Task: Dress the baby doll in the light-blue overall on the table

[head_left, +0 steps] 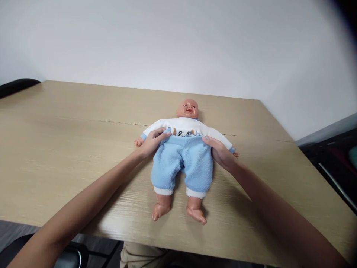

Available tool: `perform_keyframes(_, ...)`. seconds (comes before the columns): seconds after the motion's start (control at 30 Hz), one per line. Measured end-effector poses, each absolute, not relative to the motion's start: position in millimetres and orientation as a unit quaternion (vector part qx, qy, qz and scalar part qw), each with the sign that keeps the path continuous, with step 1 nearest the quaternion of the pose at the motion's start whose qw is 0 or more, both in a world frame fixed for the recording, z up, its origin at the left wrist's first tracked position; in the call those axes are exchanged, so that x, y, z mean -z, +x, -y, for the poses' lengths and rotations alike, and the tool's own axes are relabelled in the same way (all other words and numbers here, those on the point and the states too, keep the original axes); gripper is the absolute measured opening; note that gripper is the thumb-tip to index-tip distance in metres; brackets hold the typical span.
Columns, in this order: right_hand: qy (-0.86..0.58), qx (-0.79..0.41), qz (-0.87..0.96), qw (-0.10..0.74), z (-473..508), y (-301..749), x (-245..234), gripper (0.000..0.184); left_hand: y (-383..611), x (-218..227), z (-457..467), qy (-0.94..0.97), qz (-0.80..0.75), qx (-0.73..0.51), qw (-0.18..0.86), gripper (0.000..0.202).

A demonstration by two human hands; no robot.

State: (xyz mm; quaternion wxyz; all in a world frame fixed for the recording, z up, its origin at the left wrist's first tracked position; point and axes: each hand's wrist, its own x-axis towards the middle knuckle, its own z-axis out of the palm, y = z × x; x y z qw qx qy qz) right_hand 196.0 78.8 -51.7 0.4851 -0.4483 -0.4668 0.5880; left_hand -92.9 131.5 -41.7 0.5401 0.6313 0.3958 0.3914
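A: Arms stretched forward; left hand (152,143) and right hand (220,150) each pinch the waistband of the blue trousers (182,163).

B: The doll (186,124) lies face-up mid-table (69,130); its feet are near the front edge; wide tabletop stretches to the left.

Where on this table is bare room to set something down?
Broad bare table left of the doll, out to the left edge; a strip between its head and the wall; a narrower patch right of it. Crowded in the middle: left hand and right hand grip the doll's waist.
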Motion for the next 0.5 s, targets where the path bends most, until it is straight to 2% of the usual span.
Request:
perform_keyframes(0.1, -0.440, -0.608, 0.451, 0.483, -74, 203, 59, 0.023, -101, 48, -134, 0.619, -0.400, -0.393, 0.551, 0.027)
perform_keyframes(0.27, -0.518, -0.503, 0.502, 0.476, -53, 209, 71, 0.023, -125, 53, -127, 0.680, -0.373, -0.333, 0.537, 0.023)
perform_keyframes(0.43, -0.476, -0.619, 0.304, 0.546, -49, 185, 71, 0.030, -114, 64, -123, 0.589, -0.406, -0.374, 0.591, 0.017)
perform_keyframes(0.5, -0.469, -0.630, 0.269, 0.558, -54, 179, 71, 0.034, -106, 70, -124, 0.551, -0.421, -0.400, 0.599, 0.016)
